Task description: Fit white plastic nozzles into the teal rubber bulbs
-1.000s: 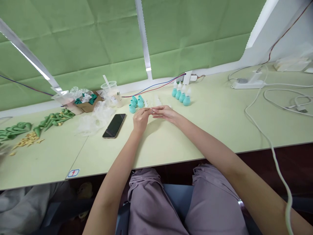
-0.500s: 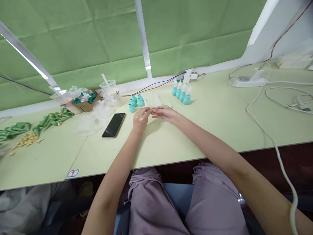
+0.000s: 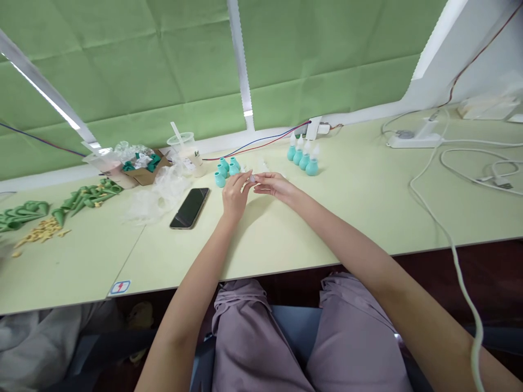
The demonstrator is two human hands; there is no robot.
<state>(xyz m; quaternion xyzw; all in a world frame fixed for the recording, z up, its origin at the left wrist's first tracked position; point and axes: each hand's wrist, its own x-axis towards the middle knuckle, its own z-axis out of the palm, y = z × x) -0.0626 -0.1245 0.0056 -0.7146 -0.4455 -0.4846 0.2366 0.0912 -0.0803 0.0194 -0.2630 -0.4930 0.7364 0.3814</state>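
Observation:
My left hand and my right hand meet above the table, fingertips pinching a small whitish translucent piece between them. Its exact kind is too small to make out. Just behind my left hand stand several turquoise vase-shaped pieces with open tops. More whitish translucent pieces lie behind my fingers, partly hidden. To the right of my right hand, several turquoise pieces with white pointed tips stand upright in a slanting row.
Left of my hands lie a black phone and a crumpled clear plastic bag. Behind are a plastic cup with a straw and a cardboard box. Green cone-shaped pieces and yellow bits lie far left; a white cable hangs over the right edge.
My fingertips have parted slightly, and the small whitish piece now shows between them. The left fingers have lifted a little. Nothing else on the table has moved.

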